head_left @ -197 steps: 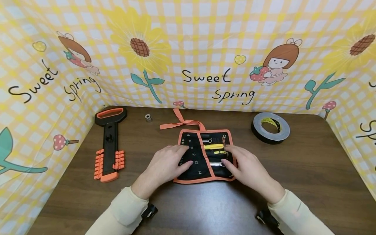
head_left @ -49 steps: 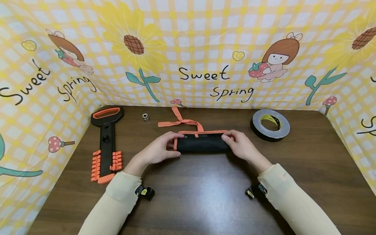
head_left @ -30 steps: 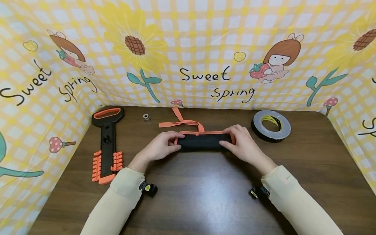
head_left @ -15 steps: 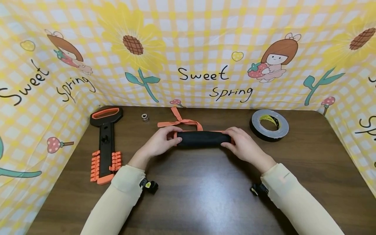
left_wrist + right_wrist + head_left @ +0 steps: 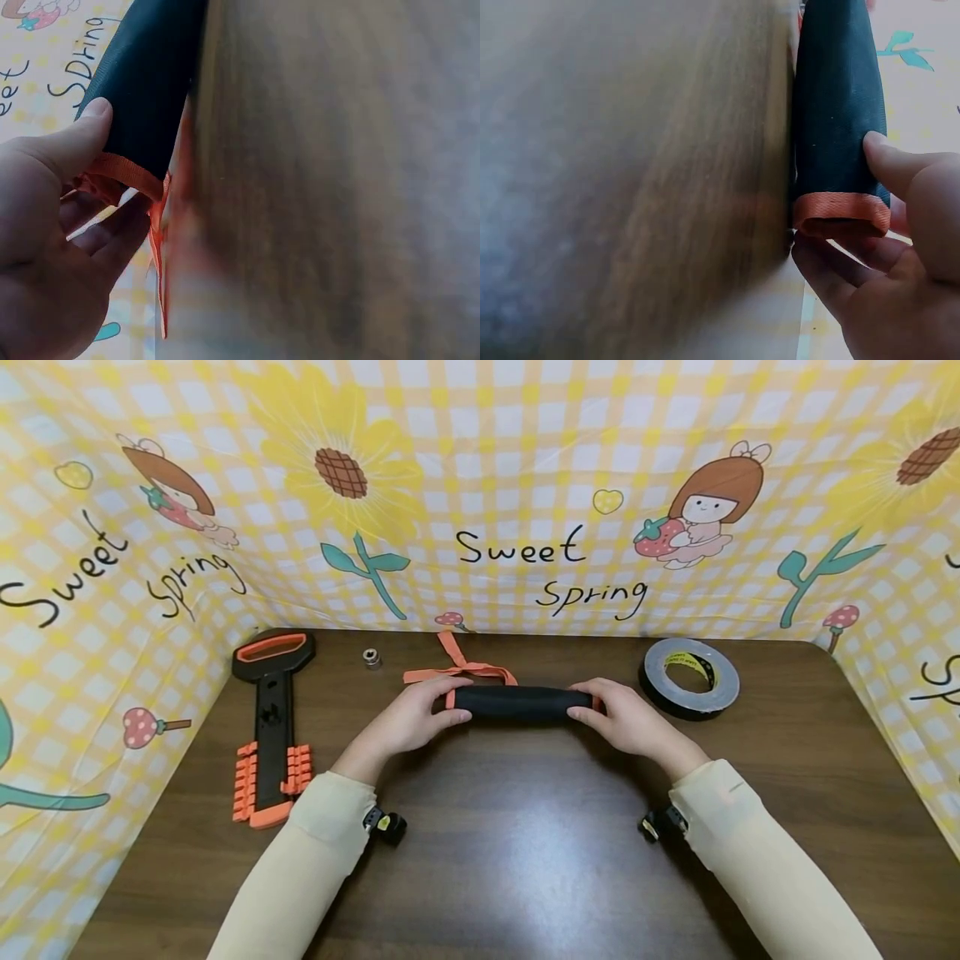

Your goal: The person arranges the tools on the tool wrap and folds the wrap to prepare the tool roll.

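A black tool roll [image 5: 521,702] with orange edging lies rolled into a thick tube across the middle of the table. My left hand [image 5: 411,717] grips its left end, thumb in front and fingers behind; the left wrist view shows that thumb [image 5: 94,124] on the black cloth by the orange trim. At the other end, my right hand [image 5: 628,717] holds the roll the same way, and the right wrist view shows its thumb [image 5: 885,154] against the side. An orange tie strap [image 5: 480,671] trails out behind the roll toward the back left.
To the left lies a black-and-orange holder [image 5: 272,727] with a loop handle and orange clips. A small metal socket [image 5: 372,658] stands near the back edge. A roll of tape [image 5: 692,681] lies at the back right, before the patterned cloth [image 5: 517,485].
The tool roll, earlier spread flat with wrenches and a yellow-handled tool showing, is now rolled up fully, away from me. Both hands have moved toward the back with it.
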`<state>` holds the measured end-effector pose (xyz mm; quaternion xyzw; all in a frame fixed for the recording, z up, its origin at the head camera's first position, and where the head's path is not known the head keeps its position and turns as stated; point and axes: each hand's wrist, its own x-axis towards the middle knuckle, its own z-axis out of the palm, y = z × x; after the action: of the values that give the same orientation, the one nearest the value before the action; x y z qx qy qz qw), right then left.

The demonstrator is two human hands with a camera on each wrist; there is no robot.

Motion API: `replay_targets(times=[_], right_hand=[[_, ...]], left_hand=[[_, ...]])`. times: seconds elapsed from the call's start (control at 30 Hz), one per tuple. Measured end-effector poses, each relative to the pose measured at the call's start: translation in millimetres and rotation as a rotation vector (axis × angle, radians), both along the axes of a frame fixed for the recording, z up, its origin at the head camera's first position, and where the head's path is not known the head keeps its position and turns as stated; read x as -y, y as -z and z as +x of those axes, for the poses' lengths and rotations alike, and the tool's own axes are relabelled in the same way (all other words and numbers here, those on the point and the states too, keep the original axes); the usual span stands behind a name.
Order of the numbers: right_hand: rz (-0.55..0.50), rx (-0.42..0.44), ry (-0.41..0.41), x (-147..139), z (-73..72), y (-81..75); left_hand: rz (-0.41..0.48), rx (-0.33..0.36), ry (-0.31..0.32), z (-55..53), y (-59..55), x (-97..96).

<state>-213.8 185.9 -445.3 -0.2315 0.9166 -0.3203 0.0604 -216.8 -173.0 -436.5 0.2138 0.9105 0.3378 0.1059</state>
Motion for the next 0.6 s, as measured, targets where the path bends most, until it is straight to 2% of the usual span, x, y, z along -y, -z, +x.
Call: replay_targets(times=[0.1, 0.2, 0.23, 0.3, 0.33, 0.43, 0.47, 0.53, 0.57, 0.6], right_hand=[[-0.018, 0.034, 0.023, 1.3, -3.9, 0.8], [-0.054, 0.028, 0.050, 3.9, -6.7, 3.0], [-0.063, 0.018, 0.059, 4.8, -7.5, 4.0], [-0.078, -0.002, 0.082, 6.8, -9.0, 5.5], [-0.084, -0.009, 0.094, 7.9, -9.6, 5.8], [-0.080, -0.017, 0.124, 9.8, -11.9, 6.0], [-0.077, -0.017, 0.127, 10.4, -12.6, 5.3], [-0.066, -0.018, 0.126, 11.2, -13.9, 4.3], [-0.064, -0.016, 0.121, 11.5, -14.5, 4.1], [-0.060, -0.016, 0.112, 11.7, -14.9, 3.9]], left_hand=[[0.015, 0.025, 0.000, -4.6, 0.0, 0.1], [0.022, 0.046, 0.002, -8.5, 0.3, 0.0], [0.031, 0.037, 0.015, -12.9, 6.6, 2.7], [0.022, 0.046, 0.013, -14.1, 6.8, 2.1], [0.014, 0.036, 0.011, -17.3, 12.1, 4.0], [-0.007, 0.046, -0.012, -18.1, 12.0, 2.2], [-0.026, 0.057, -0.031, -14.9, 6.2, -1.2], [-0.037, 0.045, -0.048, -14.8, 6.4, -2.6], [-0.041, 0.048, -0.057, -11.7, 1.1, -5.5], [-0.045, 0.033, -0.058, -11.1, 1.2, -6.2]])
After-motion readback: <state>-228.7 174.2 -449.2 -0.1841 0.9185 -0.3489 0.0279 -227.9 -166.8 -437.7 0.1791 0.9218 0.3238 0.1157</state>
